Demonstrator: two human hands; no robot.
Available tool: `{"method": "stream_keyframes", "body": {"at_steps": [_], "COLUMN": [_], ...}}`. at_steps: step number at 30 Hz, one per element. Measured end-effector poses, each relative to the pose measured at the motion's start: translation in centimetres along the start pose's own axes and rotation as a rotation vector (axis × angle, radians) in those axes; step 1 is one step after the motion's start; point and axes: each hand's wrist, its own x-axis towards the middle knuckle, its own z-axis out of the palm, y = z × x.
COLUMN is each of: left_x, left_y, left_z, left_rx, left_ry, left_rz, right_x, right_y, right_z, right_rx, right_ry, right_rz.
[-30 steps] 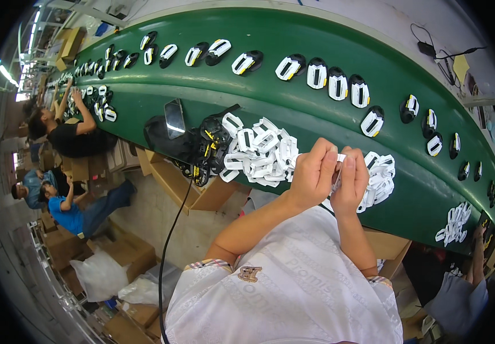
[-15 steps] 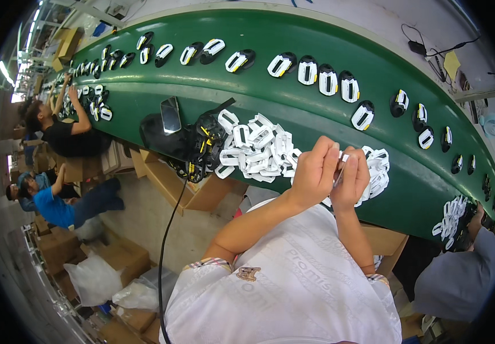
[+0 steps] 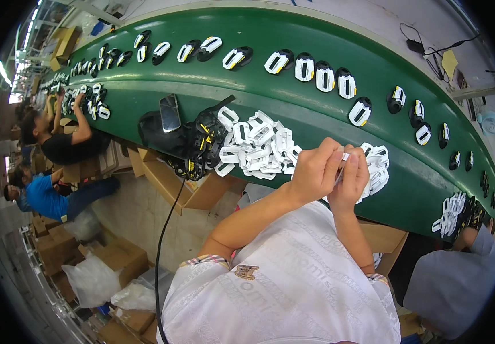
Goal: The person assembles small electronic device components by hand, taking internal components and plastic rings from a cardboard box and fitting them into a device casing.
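Both my hands are closed, held together in front of my chest, above the near edge of the green belt. A small white plastic part (image 3: 345, 157) is pinched between my left hand (image 3: 315, 172) and my right hand (image 3: 350, 179); the fingers cover most of it. Left of them is a pile of white oval plastic frames (image 3: 259, 143). A second pile of white frames (image 3: 378, 169) is partly hidden behind my right hand. Black parts with yellow pieces (image 3: 204, 140) are heaped farther left, next to a black bag (image 3: 151, 132) with a phone (image 3: 170, 113) on it.
Black-and-white assembled pieces (image 3: 304, 69) lie in a line along the green belt (image 3: 230, 86). Cardboard boxes (image 3: 173, 183) stand beneath its near edge. A black cable (image 3: 164, 246) hangs at left. Co-workers sit at left (image 3: 67, 140) and right (image 3: 451, 284).
My hands stay together on the white part, with only a slight finger shift. At right, the co-worker's hand has drawn back from the belt edge. The view has shifted slightly.
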Motion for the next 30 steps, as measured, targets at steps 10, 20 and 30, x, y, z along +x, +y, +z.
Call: {"method": "stream_keyframes", "body": {"at_steps": [10,20,30], "left_x": [0.4,-0.1,-0.7], "left_y": [-1.6,-12.3,-16.8], "left_z": [0.4,-1.3,-0.9], "left_rx": [-0.120,0.438,0.578], "left_ry": [-0.044,-0.207,-0.273], "left_rz": [-0.255,-0.333,-0.222], "right_x": [0.3,-1.7,-7.8], "right_y": [1.8,4.2,2.6], "right_z": [-1.3,-10.7,-18.0], "right_rx": [0.004,-0.157,-0.346], "right_ry": [0.063,0.244,0.533], "right_rz": [0.150,0.451,0.631]}}
